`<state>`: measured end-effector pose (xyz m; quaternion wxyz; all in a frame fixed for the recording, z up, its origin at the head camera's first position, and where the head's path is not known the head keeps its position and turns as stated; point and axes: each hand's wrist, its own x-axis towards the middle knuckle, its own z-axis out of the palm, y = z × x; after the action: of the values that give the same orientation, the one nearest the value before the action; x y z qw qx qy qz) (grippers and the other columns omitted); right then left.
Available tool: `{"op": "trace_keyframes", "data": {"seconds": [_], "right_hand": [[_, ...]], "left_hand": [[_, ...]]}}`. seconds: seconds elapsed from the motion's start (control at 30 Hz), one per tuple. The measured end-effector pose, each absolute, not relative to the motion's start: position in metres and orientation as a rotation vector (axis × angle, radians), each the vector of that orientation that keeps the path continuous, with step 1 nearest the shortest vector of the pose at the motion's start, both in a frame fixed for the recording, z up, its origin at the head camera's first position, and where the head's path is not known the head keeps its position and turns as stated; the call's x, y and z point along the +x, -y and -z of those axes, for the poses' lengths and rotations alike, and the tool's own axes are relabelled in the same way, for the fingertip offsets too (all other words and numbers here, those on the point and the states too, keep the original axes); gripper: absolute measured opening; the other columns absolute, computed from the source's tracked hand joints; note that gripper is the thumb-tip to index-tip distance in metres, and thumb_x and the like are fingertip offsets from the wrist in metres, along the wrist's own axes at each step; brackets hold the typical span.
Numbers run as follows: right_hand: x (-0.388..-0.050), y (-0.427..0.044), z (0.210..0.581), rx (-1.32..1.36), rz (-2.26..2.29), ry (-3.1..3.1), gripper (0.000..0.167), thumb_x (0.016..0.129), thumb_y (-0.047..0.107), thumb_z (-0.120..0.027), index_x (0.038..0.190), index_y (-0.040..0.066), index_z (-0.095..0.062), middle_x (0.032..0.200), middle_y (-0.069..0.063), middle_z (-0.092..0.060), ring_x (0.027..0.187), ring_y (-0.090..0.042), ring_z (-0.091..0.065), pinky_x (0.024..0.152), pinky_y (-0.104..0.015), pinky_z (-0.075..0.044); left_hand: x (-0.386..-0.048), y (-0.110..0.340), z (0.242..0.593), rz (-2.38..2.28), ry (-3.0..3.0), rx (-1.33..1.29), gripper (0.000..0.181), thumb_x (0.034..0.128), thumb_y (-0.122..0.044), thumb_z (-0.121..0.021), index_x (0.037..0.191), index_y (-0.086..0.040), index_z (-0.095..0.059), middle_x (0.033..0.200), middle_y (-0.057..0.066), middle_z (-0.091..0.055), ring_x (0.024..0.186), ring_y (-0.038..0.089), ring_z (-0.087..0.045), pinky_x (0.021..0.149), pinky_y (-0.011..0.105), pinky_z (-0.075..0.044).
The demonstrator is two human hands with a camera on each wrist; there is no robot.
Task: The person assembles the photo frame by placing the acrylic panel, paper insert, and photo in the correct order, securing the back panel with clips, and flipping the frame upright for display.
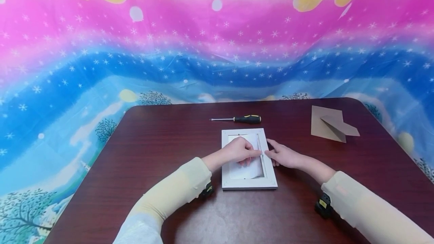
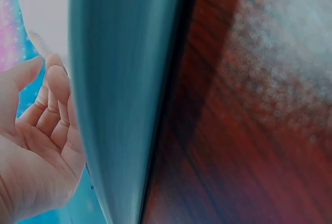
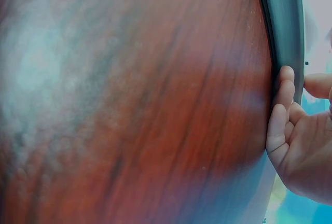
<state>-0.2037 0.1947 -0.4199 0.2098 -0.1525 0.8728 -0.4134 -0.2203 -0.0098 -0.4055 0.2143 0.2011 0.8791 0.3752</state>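
A white frame [image 1: 270,176] lies flat on the table, with a pale sheet [image 1: 249,170] in its recess. Over the recess, the left hand [image 1: 240,150] reaches to the inner right edge, its index finger extended and the others bent; in the left wrist view that hand [image 2: 39,156] is beside the frame's side [image 2: 122,94], holding nothing visible. Against the frame's right side rests the right hand [image 1: 285,156], thumb near the top edge. The right wrist view shows the right hand [image 3: 306,136] with fingertips along the frame's outer side [image 3: 288,22].
Behind the frame lies a screwdriver [image 1: 247,119] with a black and yellow handle. A brown board with a folded-out stand [image 1: 327,123] is at the table's back right. A patterned cloth [image 1: 217,59] hangs behind the dark red table [image 1: 162,134].
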Motion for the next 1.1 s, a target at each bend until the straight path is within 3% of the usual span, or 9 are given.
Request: {"op": "trace_keyframes", "data": {"seconds": [0.87, 1.1], "right_hand": [[-0.206, -0.196, 0.421, -0.418, 1.12, -2.439, 0.062, 0.104, 0.016, -0.045, 0.146, -0.015, -0.012, 0.066, -0.005, -0.054, 0.058, -0.019, -0.05, 0.062, -0.032, -0.042], [-0.205, -0.195, 0.421, -0.442, 1.125, -2.436, 0.063, 0.104, 0.016, -0.046, 0.145, -0.016, -0.012, 0.066, -0.006, -0.054, 0.058, -0.019, -0.051, 0.064, -0.034, -0.042]], "left_hand": [[-0.232, 0.048, 0.389, -1.124, -2.501, 0.618, 0.032, 0.0943, -0.032, -0.065, 0.077, -0.006, -0.073, 0.057, 0.003, -0.061, 0.043, 0.015, -0.049, 0.047, 0.027, -0.044], [-0.241, 0.07, 0.392, -1.176, -2.563, 0.489, 0.028, 0.0952, -0.028, -0.064, 0.081, -0.005, -0.072, 0.058, 0.007, -0.063, 0.044, 0.017, -0.051, 0.048, 0.028, -0.045]]}}
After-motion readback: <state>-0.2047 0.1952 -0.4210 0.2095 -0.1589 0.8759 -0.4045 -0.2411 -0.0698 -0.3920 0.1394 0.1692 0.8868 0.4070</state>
